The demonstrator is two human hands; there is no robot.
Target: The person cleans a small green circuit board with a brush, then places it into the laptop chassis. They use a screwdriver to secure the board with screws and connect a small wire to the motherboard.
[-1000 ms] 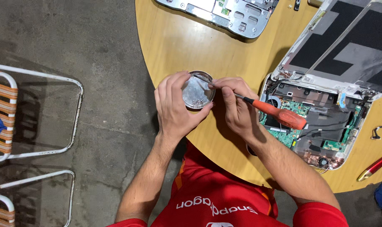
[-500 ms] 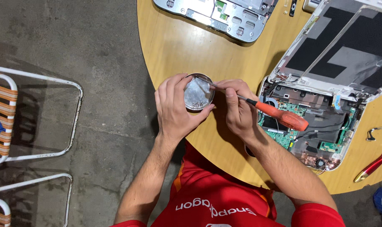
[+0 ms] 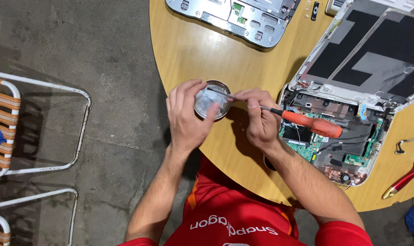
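A small round metal tin [image 3: 212, 99] was held at the near left edge of the round wooden table [image 3: 193, 50], cupped by the left hand [image 3: 185, 116], whose fingers [image 3: 188, 89] were curled closed around its left rim while the thumb lay across its near side. The tin's inside looked pale and shiny; what it contained could not be told. An orange-handled screwdriver [image 3: 302, 122] was gripped by the right hand [image 3: 260, 119], the fingers closed tightly about the metal shaft, and its tip was laid across the tin's open top, touching the contents. The orange handle stuck out to the right, over the opened laptop base [image 3: 334, 141], where green circuit boards, wires and copper parts were exposed. Just behind that base, at the far right of the table, the hinged laptop lid [image 3: 375, 54] with black and grey panels was spread open. A separate silver laptop cover [image 3: 234, 18] lay at the table's far edge, well apart from the hands. At the right edge a red-handled tool [image 3: 405, 180] and a small metal tool [image 3: 409, 142] were lying. On the concrete floor [image 3: 79, 45] to the left, striped folding chairs with white tube frames [image 3: 38, 127] were standing. The person's red shirt [image 3: 234, 214] filled the lower frame.
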